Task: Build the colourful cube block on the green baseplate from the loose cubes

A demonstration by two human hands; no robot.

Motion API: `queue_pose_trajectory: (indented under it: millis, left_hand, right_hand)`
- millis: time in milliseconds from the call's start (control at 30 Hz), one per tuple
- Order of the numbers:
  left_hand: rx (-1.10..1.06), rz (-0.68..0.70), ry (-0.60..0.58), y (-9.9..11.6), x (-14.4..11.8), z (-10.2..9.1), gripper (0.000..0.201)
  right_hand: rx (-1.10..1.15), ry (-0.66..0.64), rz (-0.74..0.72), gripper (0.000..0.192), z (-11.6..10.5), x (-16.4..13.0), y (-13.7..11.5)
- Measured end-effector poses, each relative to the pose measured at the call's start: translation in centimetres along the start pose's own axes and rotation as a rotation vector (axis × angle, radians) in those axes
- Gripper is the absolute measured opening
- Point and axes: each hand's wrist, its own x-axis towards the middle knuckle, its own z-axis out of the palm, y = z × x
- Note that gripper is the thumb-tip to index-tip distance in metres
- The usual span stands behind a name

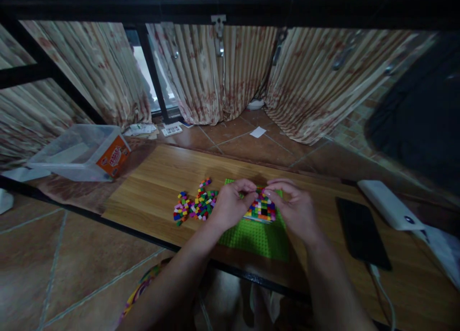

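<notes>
1. We see both hands over a green baseplate (257,237) that lies flat on a wooden tabletop (158,177). Our left hand (230,204) and our right hand (296,209) meet at the far edge of a block of small coloured bricks (262,210) built on that plate.

2. The left fingers are curled inward, thumb and forefinger pinched at the block's top left corner. Something tiny may sit between them (too small to tell), so we cannot say whether they grip a loose brick or only press on the block.

3. The right fingers are bent and rest on the block's far right edge. They touch it and look to steady it; whether they close round anything we cannot tell.

4. The loose bricks (196,204) lie in a scattered heap just left of the plate, near the left wrist.

5. To do this well, we judge that the right hand should hold the block down while the left works, so the plate does not slide on the smooth wood. Press straight down on a stud, not at a slant, and keep the fingertips off neighbouring bricks.

6. Off to the side: a clear plastic tub (81,151) on the far left, and a dark phone (361,233) and a white power bank (390,204) to the right, well apart from the hands.
</notes>
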Motion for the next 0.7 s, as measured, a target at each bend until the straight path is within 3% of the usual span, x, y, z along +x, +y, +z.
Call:
queue_pose_trajectory:
  millis: [133, 233, 533, 700]
  left_hand:
    - [0.042, -0.024, 0.102, -0.5, 0.3, -0.7, 0.007]
    - [0.044, -0.050, 0.138, -0.7, 0.5, -1.2, 0.006]
    - [0.079, -0.053, 0.106, -0.4, 0.5, -1.5, 0.008]
    - [0.116, -0.038, 0.086, -0.5, 0.4, -1.5, 0.009]
  right_hand:
    - [-0.034, 0.027, 0.104, 0.016, -1.0, -0.1, 1.3]
    - [-0.025, -0.026, 0.132, 0.018, -1.1, -0.3, 1.9]
    - [-0.101, -0.060, 0.092, 0.017, -0.3, -0.4, 2.1]
    - [-0.192, -0.110, -0.004, 0.017, -0.6, -0.3, 1.9]
